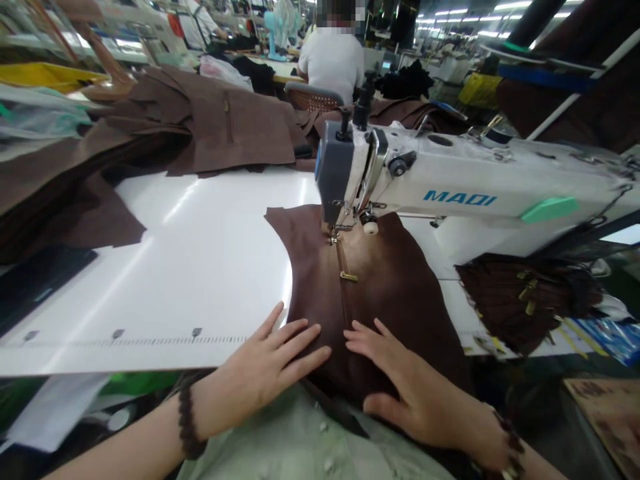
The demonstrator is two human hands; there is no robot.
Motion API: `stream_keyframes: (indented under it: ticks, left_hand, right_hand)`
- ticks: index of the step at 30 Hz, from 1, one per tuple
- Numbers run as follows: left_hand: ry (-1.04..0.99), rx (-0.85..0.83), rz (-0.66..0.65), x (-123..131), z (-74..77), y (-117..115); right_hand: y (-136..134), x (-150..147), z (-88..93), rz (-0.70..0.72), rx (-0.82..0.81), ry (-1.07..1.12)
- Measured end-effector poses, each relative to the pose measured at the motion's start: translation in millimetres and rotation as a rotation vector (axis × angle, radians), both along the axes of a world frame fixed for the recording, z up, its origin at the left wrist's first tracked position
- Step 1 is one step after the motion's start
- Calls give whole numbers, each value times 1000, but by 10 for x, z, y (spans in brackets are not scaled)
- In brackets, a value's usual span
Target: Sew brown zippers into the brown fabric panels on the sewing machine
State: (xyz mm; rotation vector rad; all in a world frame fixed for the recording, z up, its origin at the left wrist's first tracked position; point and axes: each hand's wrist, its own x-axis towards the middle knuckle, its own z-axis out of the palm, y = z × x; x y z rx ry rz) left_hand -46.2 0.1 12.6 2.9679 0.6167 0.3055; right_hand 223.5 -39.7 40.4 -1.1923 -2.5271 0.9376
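Note:
A dark brown fabric panel (400,293) lies on the white table, its far part beneath the needle and presser foot (334,235) of a sewing machine (410,173). A zipper (344,300) with a brass pull (349,276) runs down the panel from the foot toward me. My left hand (270,357) rests on the panel's left edge, fingers spread. To the right of the zipper line, my right hand (400,380) lies on the panel with its fingers stretched out. Neither hand grips anything.
Stacked brown fabric pieces (240,127) cover the table's back left. A bundle of brown zipper pieces (525,297) sits right, below the machine arm. A ruler scale (150,342) runs along the white table's (220,267) front. Beyond the machine sits a person in white (333,63).

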Motion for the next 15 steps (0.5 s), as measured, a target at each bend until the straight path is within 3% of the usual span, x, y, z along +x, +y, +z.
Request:
stream_keyframes:
  ticks: [4,8,12,15]
  left_hand:
    - [-363,-101,-80,133,93,-34]
    - [-616,-240,42,318,407,-12]
    - [-744,-156,160,469,589,18]
    - [-832,77,314,453,480,45]
  right_hand:
    - [-206,50,11,47,5,-111]
    - [-254,15,-102,-33,53,-105]
    - [-310,-44,-276,-339,30,159]
    - [-372,-39,-333,-675,-147,388]
